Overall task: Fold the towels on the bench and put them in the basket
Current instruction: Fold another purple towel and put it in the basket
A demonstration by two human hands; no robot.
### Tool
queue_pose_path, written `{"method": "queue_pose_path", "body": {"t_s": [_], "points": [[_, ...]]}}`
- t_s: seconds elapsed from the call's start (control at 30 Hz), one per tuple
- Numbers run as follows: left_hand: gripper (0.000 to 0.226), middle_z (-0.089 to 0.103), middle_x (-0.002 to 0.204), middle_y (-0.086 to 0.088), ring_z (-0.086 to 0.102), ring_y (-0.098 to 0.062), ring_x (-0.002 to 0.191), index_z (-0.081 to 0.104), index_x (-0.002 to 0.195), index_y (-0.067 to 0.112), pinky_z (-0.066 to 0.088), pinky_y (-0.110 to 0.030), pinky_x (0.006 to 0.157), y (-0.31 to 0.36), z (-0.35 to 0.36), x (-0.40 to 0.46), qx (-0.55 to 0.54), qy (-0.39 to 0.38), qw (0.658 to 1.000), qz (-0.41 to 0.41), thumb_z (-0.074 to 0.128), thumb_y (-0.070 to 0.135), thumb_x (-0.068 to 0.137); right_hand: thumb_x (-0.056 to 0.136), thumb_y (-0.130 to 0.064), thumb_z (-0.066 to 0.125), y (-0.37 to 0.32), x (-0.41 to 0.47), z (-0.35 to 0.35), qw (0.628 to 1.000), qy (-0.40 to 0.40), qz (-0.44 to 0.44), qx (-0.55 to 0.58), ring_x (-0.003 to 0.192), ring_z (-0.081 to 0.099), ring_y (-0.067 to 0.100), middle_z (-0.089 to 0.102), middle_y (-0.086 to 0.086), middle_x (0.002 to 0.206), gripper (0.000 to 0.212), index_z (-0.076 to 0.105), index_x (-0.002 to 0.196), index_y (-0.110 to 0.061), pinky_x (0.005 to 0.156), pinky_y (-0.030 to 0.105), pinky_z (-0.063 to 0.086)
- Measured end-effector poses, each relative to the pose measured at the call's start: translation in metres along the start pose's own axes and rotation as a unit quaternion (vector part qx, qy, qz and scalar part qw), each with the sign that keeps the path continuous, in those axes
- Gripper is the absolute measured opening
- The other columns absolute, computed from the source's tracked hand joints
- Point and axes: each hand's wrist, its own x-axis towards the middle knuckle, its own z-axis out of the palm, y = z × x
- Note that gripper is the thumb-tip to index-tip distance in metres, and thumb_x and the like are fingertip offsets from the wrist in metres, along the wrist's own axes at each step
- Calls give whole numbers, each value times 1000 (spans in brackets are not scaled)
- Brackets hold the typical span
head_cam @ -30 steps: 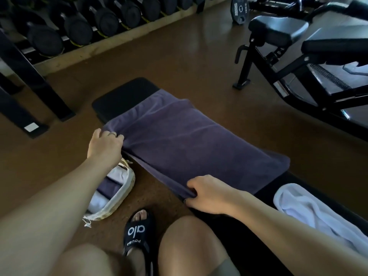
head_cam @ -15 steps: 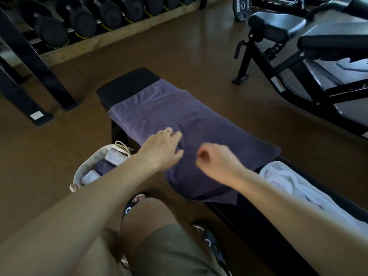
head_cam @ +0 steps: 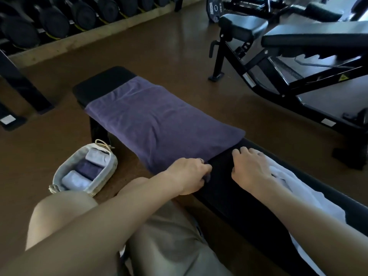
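A row of black dumbbells (head_cam: pixel 59 22) lines a rack along the far left wall. On the brown floor below, just beside the near side of the black tabletop (head_cam: pixel 229 188), stands a pale woven basket (head_cam: pixel 99 184) with a string tie at its far end. Three folded towels lie in it in a row: a light one (head_cam: pixel 74 179) nearest the person, a dark purple one (head_cam: pixel 88 168) in the middle and another light one (head_cam: pixel 95 157) at the far end.

A purple towel (head_cam: pixel 155 118) lies flat along the tabletop, covering all but its far-left end. The left hand (head_cam: pixel 189 174) grips that towel's near right corner at the tabletop's front edge; its fingers (head_cam: pixel 205 168) are curled down over the cloth, and a ring shows on one. A strip of bare black padding separates it from the right hand (head_cam: pixel 249 166), whose fingers (head_cam: pixel 244 150) are bent and slightly spread, tips resting on the padding close to the purple towel's right edge; whether they touch the cloth I cannot tell.

Under the right wrist and forearm a white towel (head_cam: pixel 294 188) lies rumpled along the tabletop toward the right. Beyond, at the upper right, stands an adjustable black weight bench (head_cam: pixel 310 36), with a weight plate (head_cam: pixel 216 8) behind it.
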Motion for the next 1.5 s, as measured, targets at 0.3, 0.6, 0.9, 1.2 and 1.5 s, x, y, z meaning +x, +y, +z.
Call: {"method": "queue_pose_path", "body": {"t_s": [0.3, 0.6, 0.9, 1.2, 1.5], "points": [[15, 59, 90, 12, 58, -8, 83, 55, 82, 31, 53, -35, 78, -14, -12, -17, -248, -11, 969, -23, 64, 20, 88, 92, -32, 53, -15, 16, -17, 957, -18, 91, 274, 109, 58, 37, 63, 12, 110, 26, 58, 110, -14, 78, 39, 39], [10, 36, 72, -2, 35, -15, 69, 42, 62, 20, 25, -35, 64, -24, -35, -20, -594, 31, 786, -167, 52, 18, 62, 88, -18, 68, -13, 70, -29, 539, -49, 284, 791, 111, 68, 36, 63, 18, 131, 62, 45, 144, -9, 75, 39, 63], [11, 66, 107, -24, 63, -32, 102, 53, 61, 22, 47, -48, 83, -31, -18, -19, -444, -120, 883, -99, 62, 21, 55, 83, -2, 69, 0, 78, -35, 494, -74, 322, 804, 57, 47, 11, 56, 4, 82, 19, 62, 96, -13, 41, 20, 40], [18, 69, 119, 23, 60, 2, 113, 75, 93, 45, 48, -31, 106, -22, -23, -15, -339, -191, 918, -76, 65, 32, 85, 88, -20, 69, 31, 79, -40, 925, -24, 199, 322, 102, 64, 36, 64, 16, 117, 45, 54, 126, -1, 80, 37, 53], [27, 54, 124, 10, 56, -13, 113, 55, 122, 35, 50, -43, 99, -84, -20, -7, -181, 25, 972, -147, 57, 44, 96, 95, -30, 63, 41, 80, -43, 972, -63, 186, 125, 94, 63, 31, 64, 11, 108, 33, 53, 117, -7, 72, 37, 46]]}}
